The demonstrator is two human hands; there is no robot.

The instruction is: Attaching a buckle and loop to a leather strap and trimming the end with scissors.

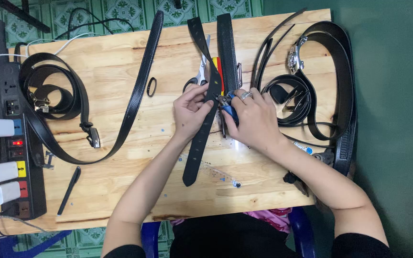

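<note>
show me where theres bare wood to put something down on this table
Bare wood lies between the black pen and the left forearm, and between the coiled belt and the long belt. The right side, by the belt pile, is crowded.

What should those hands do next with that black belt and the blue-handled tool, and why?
Probably squeeze the blue-handled tool: the right hand grips it with its jaws at the black belt, and the left hand pinches the strap steady beside them.
</note>
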